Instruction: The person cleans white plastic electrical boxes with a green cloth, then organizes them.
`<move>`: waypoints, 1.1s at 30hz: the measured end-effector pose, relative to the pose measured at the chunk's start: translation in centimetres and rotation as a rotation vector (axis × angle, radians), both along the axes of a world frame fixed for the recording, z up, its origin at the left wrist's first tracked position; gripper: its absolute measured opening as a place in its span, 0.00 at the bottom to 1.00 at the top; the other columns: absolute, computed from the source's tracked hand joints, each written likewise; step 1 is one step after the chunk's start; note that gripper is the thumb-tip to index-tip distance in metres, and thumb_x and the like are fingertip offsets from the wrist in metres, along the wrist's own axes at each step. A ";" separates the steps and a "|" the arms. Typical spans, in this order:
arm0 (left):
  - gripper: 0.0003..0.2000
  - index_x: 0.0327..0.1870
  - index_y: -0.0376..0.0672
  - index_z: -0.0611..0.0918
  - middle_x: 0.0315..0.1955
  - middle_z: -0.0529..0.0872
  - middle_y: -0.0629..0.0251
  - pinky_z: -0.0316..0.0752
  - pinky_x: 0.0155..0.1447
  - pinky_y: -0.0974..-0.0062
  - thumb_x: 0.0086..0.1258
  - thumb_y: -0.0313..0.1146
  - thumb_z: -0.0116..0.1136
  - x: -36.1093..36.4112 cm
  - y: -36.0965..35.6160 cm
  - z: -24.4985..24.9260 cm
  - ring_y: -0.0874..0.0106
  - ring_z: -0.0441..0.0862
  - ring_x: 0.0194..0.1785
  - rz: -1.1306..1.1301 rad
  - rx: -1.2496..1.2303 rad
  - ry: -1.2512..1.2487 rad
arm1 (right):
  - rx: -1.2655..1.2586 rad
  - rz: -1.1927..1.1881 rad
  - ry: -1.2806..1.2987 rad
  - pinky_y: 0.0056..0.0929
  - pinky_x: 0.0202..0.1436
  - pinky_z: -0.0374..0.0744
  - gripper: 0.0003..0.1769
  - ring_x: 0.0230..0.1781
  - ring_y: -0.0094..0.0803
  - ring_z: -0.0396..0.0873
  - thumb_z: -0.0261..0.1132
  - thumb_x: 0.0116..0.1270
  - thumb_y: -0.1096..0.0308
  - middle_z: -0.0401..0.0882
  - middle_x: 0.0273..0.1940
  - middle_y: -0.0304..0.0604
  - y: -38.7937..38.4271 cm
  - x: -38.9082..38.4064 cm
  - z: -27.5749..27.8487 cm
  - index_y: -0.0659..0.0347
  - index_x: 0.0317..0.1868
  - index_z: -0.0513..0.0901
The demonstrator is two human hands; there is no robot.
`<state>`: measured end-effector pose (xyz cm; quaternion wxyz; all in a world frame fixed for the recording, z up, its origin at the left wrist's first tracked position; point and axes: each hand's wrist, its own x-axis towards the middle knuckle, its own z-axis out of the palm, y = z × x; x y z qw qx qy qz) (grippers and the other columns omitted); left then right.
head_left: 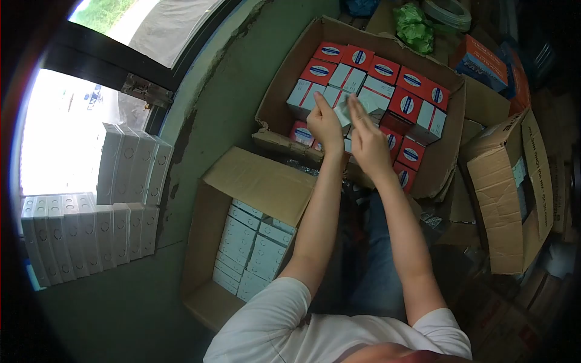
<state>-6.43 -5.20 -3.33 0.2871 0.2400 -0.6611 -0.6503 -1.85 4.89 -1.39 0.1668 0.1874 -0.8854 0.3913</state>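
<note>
Both hands are raised over a large carton point(269, 100) of small red and white boxes. My left hand point(325, 128) has its thumb pointing up and its other fingers curled, closed on a small pale item point(344, 114) that I cannot make out. On the other side of that item is my right hand point(368, 136), its fingers stretched out and slightly blurred. Whether the right fingers touch the item cannot be told. Red boxes point(405, 104) with a blue and white oval mark and white boxes point(430, 123) with a red stripe lie around the hands.
An open carton point(257, 181) of white boxes stands below on the left. White boxes point(91, 233) are stacked by the window. At the right are an open carton point(493, 193), a blue and orange box point(482, 65), green plastic point(414, 28) and a tape roll point(448, 13).
</note>
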 end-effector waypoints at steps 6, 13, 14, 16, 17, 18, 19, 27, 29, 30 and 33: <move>0.30 0.14 0.33 0.70 0.11 0.66 0.76 0.57 0.26 0.73 0.77 0.48 0.49 0.3 -1.6 1.3 0.83 0.60 0.23 -0.023 -0.125 -0.041 | 0.012 -0.151 -0.126 0.42 0.49 0.83 0.39 0.54 0.50 0.79 0.53 0.62 0.80 0.60 0.72 0.43 1.5 -1.2 -1.5 0.54 0.75 0.57; 0.29 0.13 0.38 0.65 0.13 0.62 0.79 0.51 0.24 0.75 0.77 0.46 0.50 -0.2 -1.1 0.2 0.84 0.56 0.22 0.069 -0.088 0.081 | -0.012 0.001 -0.016 0.43 0.54 0.81 0.41 0.61 0.50 0.73 0.51 0.61 0.82 0.59 0.73 0.44 -0.9 0.8 -0.2 0.51 0.76 0.55; 0.29 0.13 0.39 0.65 0.13 0.62 0.79 0.50 0.24 0.75 0.77 0.46 0.50 -0.2 -1.3 0.1 0.84 0.56 0.22 0.040 -0.102 0.113 | -0.013 0.014 -0.045 0.43 0.55 0.81 0.41 0.62 0.50 0.72 0.50 0.61 0.82 0.59 0.73 0.44 -0.4 0.5 -0.1 0.49 0.76 0.56; 0.28 0.13 0.40 0.65 0.13 0.62 0.80 0.49 0.24 0.76 0.77 0.45 0.50 0.0 -1.3 0.2 0.85 0.56 0.22 -0.018 -0.121 0.176 | -0.010 -0.120 -0.047 0.44 0.53 0.81 0.41 0.60 0.53 0.74 0.50 0.62 0.82 0.59 0.73 0.49 0.6 -0.7 -1.1 0.54 0.76 0.53; 0.28 0.13 0.40 0.65 0.13 0.62 0.80 0.48 0.24 0.76 0.77 0.46 0.50 0.1 -0.8 0.4 0.85 0.56 0.22 -0.046 -0.106 0.155 | -0.001 -0.183 -0.067 0.44 0.51 0.82 0.41 0.60 0.54 0.74 0.50 0.62 0.82 0.59 0.72 0.51 1.2 -1.1 -1.1 0.55 0.76 0.52; 0.28 0.13 0.40 0.65 0.14 0.62 0.80 0.48 0.24 0.76 0.77 0.46 0.51 0.2 -0.2 0.6 0.85 0.55 0.22 -0.078 -0.091 0.134 | 0.007 -0.248 -0.088 0.44 0.50 0.82 0.41 0.59 0.54 0.74 0.50 0.62 0.82 0.59 0.72 0.52 1.6 -1.2 -1.2 0.56 0.76 0.51; 0.29 0.13 0.40 0.65 0.14 0.62 0.80 0.47 0.24 0.76 0.76 0.46 0.51 0.2 0.3 0.8 0.85 0.55 0.22 -0.111 -0.080 0.111 | 0.003 -0.296 -0.082 0.45 0.52 0.79 0.38 0.59 0.56 0.74 0.50 0.63 0.81 0.63 0.69 0.59 1.6 -1.1 -1.4 0.62 0.75 0.52; 0.29 0.52 0.35 0.81 0.36 0.84 0.63 0.73 0.44 0.77 0.71 0.57 0.51 0.4 -0.4 1.1 0.75 0.79 0.41 -0.848 0.072 -0.227 | -0.521 -0.257 -0.273 0.44 0.61 0.70 0.26 0.60 0.55 0.72 0.46 0.64 0.78 0.73 0.57 0.63 4.7 -3.4 -4.3 0.67 0.65 0.65; 0.27 0.54 0.36 0.80 0.41 0.84 0.63 0.72 0.49 0.76 0.71 0.54 0.52 1.2 -0.4 2.7 0.73 0.79 0.46 -0.994 0.112 -0.248 | -0.564 -0.212 -0.303 0.44 0.60 0.71 0.25 0.59 0.54 0.73 0.46 0.64 0.77 0.73 0.57 0.62 5.2 -3.2 -3.8 0.67 0.64 0.66; 0.26 0.55 0.36 0.80 0.44 0.84 0.62 0.71 0.51 0.75 0.71 0.52 0.52 1.5 -0.5 3.4 0.71 0.79 0.48 -1.069 0.130 -0.257 | -0.587 -0.192 -0.316 0.43 0.60 0.72 0.25 0.59 0.53 0.74 0.46 0.65 0.77 0.73 0.57 0.61 5.4 -3.1 -3.5 0.66 0.63 0.67; 0.24 0.59 0.36 0.77 0.45 0.84 0.60 0.71 0.52 0.75 0.68 0.44 0.55 1.0 -0.9 0.9 0.72 0.78 0.50 -1.139 0.115 -0.371 | -0.337 -0.252 -0.269 0.43 0.60 0.73 0.26 0.59 0.54 0.74 0.46 0.65 0.77 0.73 0.58 0.61 4.5 -2.6 -4.4 0.64 0.65 0.68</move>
